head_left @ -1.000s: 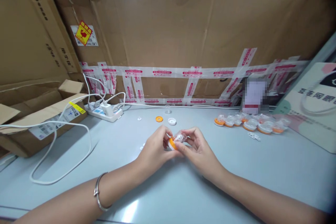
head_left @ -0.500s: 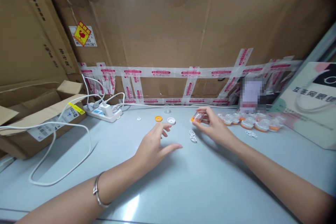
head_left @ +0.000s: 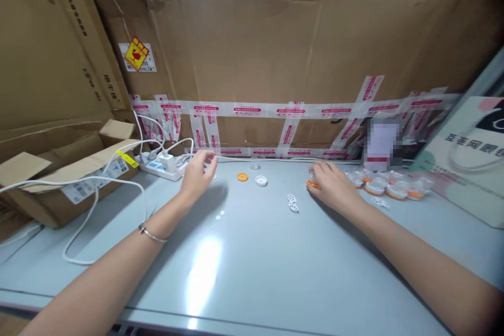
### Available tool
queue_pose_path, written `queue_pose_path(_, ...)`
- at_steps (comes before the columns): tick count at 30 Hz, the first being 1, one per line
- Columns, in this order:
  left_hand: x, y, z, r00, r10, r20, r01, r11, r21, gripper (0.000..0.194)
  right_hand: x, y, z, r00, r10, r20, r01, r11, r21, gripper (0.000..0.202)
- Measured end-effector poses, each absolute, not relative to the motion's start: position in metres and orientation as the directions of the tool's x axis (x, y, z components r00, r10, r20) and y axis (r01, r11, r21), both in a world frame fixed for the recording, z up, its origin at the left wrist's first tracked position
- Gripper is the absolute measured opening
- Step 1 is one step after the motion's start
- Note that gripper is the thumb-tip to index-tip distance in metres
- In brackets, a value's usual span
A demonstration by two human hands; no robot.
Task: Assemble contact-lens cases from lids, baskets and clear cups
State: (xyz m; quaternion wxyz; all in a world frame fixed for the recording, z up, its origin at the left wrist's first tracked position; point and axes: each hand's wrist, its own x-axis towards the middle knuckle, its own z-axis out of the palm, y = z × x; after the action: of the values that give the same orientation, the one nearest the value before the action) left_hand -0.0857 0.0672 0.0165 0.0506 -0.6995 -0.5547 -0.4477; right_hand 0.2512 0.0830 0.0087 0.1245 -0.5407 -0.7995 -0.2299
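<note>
My right hand [head_left: 328, 181] has its fingers around a clear and orange round case [head_left: 312, 184], low over the table beside the row of similar cases [head_left: 376, 186]. My left hand [head_left: 200, 170] hovers at the left with its fingers apart and nothing seen in them; a small white piece [head_left: 214, 177] shows just past its fingertips. Between the hands lie an orange ring [head_left: 242, 177], a white round part [head_left: 261, 181] and a clear cap [head_left: 254, 163]. White perforated pieces [head_left: 292, 203] rest nearer to me. Two tiny white discs [head_left: 220, 215] lie left of the middle.
An open cardboard box [head_left: 59, 189] and a white power strip [head_left: 163, 166] with looping cables stand at the left. A large taped carton [head_left: 244, 52] closes off the back. At the right are a printed white box [head_left: 468, 168] and another white perforated piece [head_left: 380, 202].
My left hand has moved left, away from the middle. My right hand has carried the case right, next to the other cases. The camera view has shifted slightly.
</note>
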Motion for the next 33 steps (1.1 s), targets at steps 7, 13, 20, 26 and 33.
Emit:
queue_pose_path(7,-0.116,0.093,-0.013,0.032,0.869,0.493,0.874,-0.264,0.409,0.016,0.265,0.084,0.004,-0.296,0.817,0.495,0.934,0.140,0.328,0.032)
queue_pose_path(13,-0.108,0.089,-0.014,0.082,0.901,0.425,0.862,-0.278,0.423,0.013,0.264,0.082,0.008,-0.275,0.781,0.560,0.960,0.193,0.203,0.045)
queue_pose_path(20,-0.046,0.038,0.018,0.277,0.862,0.425,0.743,-0.473,0.474,0.020,0.252,0.076,0.009,-0.365,0.669,0.648,0.885,0.465,0.019,0.033)
queue_pose_path(26,0.009,-0.009,0.011,0.740,0.583,0.335,0.476,-0.807,0.351,0.013,0.240,0.068,0.007,-0.453,0.635,0.626,0.780,0.622,-0.066,0.022)
queue_pose_path(33,-0.010,0.021,0.000,0.523,0.759,0.389,0.660,-0.649,0.378,0.020,0.228,0.058,0.011,-0.477,0.615,0.628,0.688,0.706,-0.169,0.018)
